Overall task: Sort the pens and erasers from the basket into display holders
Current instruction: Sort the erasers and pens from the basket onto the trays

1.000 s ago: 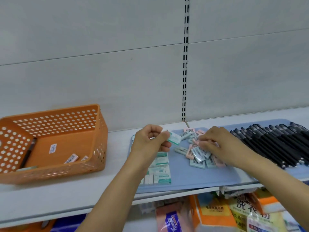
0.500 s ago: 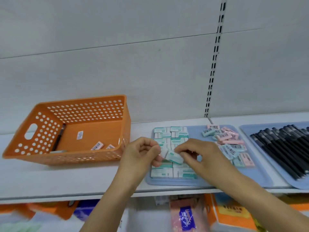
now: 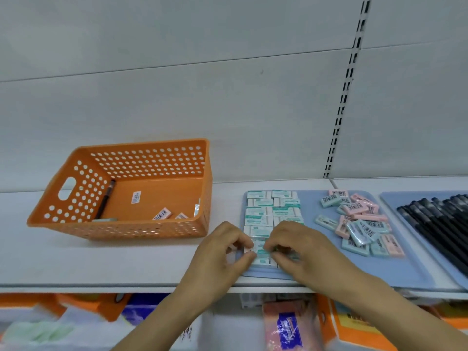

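An orange basket [image 3: 76, 196] stands on the white shelf and holds one dark pen [image 3: 105, 198] and a few erasers [image 3: 162, 214]. Right of it lies a blue tray [image 3: 405, 269] with tidy rows of teal erasers [image 3: 273, 211] at its left and a loose heap of pink and teal erasers [image 3: 359, 224]. My left hand [image 3: 222, 252] and my right hand [image 3: 298, 247] both pinch one teal eraser [image 3: 259, 249] low over the front row of the tray. A second blue tray [image 3: 390, 198] at far right carries black pens [image 3: 440, 224].
The white shelf [image 3: 114, 264] has a front edge just below my wrists. Under it hang packets of goods [image 3: 288, 328]. A slotted upright [image 3: 342, 110] runs up the grey back wall.
The view has swung left and down. The teal eraser, first held up by my left hand alone, came down to the front row, and my right hand left the heap and joined it.
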`<state>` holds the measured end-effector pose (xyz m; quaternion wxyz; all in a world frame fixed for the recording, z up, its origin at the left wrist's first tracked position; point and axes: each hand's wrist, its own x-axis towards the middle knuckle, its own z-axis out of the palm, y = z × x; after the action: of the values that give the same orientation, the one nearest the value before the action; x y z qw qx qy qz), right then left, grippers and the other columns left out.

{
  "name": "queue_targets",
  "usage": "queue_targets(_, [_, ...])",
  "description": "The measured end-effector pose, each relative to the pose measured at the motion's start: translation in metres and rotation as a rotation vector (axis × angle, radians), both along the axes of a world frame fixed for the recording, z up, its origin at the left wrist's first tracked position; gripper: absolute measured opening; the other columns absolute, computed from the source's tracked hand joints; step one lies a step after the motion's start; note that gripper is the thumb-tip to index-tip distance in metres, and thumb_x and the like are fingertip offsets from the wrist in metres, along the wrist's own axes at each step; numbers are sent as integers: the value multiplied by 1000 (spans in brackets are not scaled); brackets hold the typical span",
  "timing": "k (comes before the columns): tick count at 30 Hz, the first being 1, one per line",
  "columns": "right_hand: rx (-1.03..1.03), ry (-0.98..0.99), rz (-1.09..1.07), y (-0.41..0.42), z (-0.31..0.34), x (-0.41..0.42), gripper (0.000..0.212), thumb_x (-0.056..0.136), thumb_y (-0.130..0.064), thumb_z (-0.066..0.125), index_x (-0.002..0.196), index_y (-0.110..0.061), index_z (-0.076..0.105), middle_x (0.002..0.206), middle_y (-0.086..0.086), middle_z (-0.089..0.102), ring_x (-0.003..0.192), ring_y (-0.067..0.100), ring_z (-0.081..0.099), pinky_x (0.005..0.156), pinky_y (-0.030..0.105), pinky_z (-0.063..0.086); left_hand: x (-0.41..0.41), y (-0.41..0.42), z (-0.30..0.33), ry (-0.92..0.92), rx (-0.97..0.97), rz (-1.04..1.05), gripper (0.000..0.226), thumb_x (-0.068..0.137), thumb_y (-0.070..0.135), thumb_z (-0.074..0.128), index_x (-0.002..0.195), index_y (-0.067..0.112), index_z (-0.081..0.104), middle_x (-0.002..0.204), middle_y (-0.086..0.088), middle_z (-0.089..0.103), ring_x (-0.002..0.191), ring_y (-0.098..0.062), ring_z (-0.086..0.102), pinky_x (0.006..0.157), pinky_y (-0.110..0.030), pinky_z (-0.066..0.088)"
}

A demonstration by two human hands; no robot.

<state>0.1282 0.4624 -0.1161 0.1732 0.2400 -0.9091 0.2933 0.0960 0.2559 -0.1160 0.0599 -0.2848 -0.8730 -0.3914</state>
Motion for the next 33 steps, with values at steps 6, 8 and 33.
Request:
queue_targets(6, [45,151,-143,3,-7,1,19,85,-36,56,90,-23,70,100,-8,61,94,13,52,70,33,51,-7,0,-6,81,-67,-9,19,84,28,73,100,27,64,114,19,52,109,2,52,91,-8,40])
queue_targets(8, [76,153,-245,10,-7,1,28,84,-43,55,96,-25,72,107,-4,64,102,15,51,76,35,51,-8,1,-7,55,-74,-16,20,87,29,70,106,27,65,120,19,54,112,3,52,95,-15,43])
queue_targets(33, [-165,139,18,-110,106,-82,8,86,-29,65,90,-31,71,100,-23,64,100,4,60,85,22,48,-80,-229,124,195,-81,716,42,90,38,63,130,33,51,132,13,50,124,-14,46,94,-32,39])
